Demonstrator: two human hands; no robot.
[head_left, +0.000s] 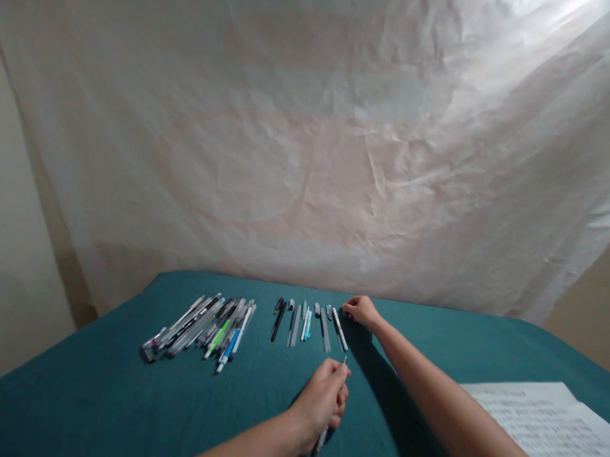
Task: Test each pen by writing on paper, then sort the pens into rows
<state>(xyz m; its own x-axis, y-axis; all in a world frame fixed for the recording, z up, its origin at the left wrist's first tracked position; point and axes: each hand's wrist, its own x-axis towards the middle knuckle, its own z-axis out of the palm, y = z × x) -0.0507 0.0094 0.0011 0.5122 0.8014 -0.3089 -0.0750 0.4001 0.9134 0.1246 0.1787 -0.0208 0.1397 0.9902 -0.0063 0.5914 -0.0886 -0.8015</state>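
Observation:
My left hand (323, 397), closed in a fist low in the middle, grips a pen (321, 442). The pen's thin tip pokes out above my thumb, and its other end shows below the hand. Farther up the table, my right hand (363, 310) reaches down to the cloth with its fingers pinched together; whatever they hold is hidden. Just left of those fingers lies a white pen (340, 331) with a small cap (329, 312) by its upper end. Beside it, a grey pen (325, 330) and several others form a spaced row, including a black pen (278, 322).
A dense pile of pens (201, 326) lies on the left of the green cloth (104, 381), with a bright green one and a blue one among them. Printed paper sheets (543, 423) rest at the lower right, partly behind my right forearm. A pale sheet (307, 155) hangs behind the table.

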